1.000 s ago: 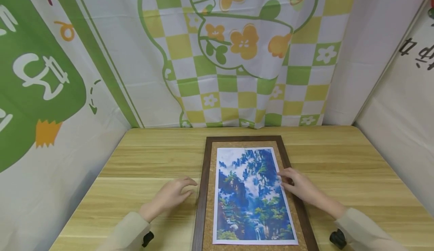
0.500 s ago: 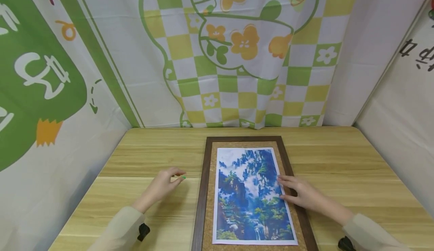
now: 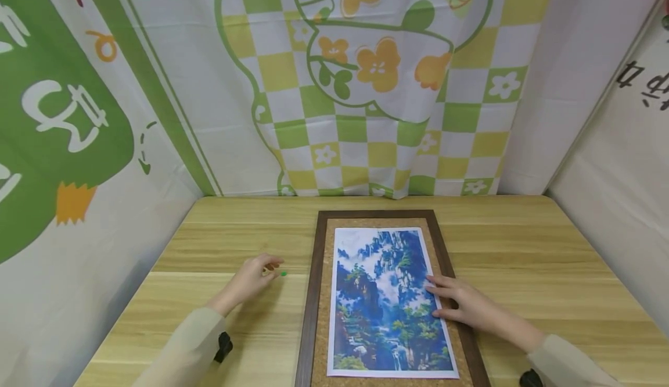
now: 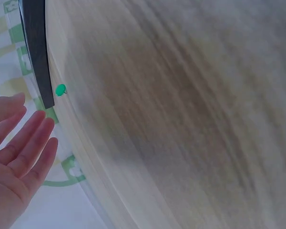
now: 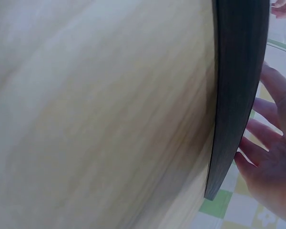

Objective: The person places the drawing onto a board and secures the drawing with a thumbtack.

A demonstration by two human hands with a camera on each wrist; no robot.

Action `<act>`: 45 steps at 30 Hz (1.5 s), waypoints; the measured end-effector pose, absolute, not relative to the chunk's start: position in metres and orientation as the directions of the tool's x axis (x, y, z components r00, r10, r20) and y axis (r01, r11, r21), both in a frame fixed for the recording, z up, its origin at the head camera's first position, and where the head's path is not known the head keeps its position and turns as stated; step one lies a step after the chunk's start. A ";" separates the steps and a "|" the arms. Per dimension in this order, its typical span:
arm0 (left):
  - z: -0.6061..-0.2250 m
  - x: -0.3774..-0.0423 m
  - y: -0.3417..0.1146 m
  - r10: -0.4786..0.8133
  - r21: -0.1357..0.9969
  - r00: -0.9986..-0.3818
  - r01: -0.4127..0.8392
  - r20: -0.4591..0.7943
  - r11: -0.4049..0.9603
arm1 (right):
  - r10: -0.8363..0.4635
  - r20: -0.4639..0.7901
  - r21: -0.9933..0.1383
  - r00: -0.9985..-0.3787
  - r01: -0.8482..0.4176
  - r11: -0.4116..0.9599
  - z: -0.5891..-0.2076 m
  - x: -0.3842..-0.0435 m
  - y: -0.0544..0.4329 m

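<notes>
A mountain landscape print [image 3: 389, 303] lies on a cork board [image 3: 324, 317] with a dark brown wooden frame [image 3: 308, 323]. My right hand [image 3: 470, 305] reaches over the frame's right side, its fingertips resting on the print's right edge with the thumb spread apart. Left of the board, a green thumbtack [image 4: 60, 89] lies on the table, its short pin showing under the round head. My left hand [image 3: 251, 282] hovers beside the tack, fingers loosely bent and holding nothing. In the left wrist view its fingertips stand a little apart from the tack.
The light wood table [image 3: 533, 259] stretches out on both sides of the board. Behind it hangs a green, yellow and white checked curtain [image 3: 292, 96], with printed cloth walls [image 3: 68, 119] on either side. Black wrist cameras [image 3: 223, 346] sit at the sleeves.
My left hand has moved left, away from the frame, and the green tack shows at its fingertips, then just clear of them. The right hand has slid slightly down the print's edge, fingers spreading.
</notes>
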State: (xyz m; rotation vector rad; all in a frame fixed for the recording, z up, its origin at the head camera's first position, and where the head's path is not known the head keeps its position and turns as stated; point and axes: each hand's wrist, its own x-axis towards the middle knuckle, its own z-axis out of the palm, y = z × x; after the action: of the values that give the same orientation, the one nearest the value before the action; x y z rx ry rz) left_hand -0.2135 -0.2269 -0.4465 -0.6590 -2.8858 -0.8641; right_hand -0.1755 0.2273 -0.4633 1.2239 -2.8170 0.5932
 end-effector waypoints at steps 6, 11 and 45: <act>-0.449 -0.221 -0.228 0.414 0.531 -0.904 0.405 0.109 0.744 | -0.702 0.138 -0.384 -0.699 -0.691 0.613 -0.463 -0.175 0.227; -0.450 -0.226 -0.229 0.449 0.537 -0.890 0.415 0.074 0.734 | -0.697 0.111 -0.411 -0.708 -0.671 0.617 -0.461 -0.175 0.228; -0.463 -0.241 -0.223 0.456 0.567 -0.890 0.367 -0.016 0.737 | -0.669 0.088 -0.480 -0.738 -0.620 0.620 -0.463 -0.174 0.229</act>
State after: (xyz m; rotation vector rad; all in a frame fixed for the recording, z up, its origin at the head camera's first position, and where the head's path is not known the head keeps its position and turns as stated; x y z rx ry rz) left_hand -0.2409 -0.2228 -0.4627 -0.7326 -3.0703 -0.9485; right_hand -0.1744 0.2286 -0.4630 1.1640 -2.9163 0.8027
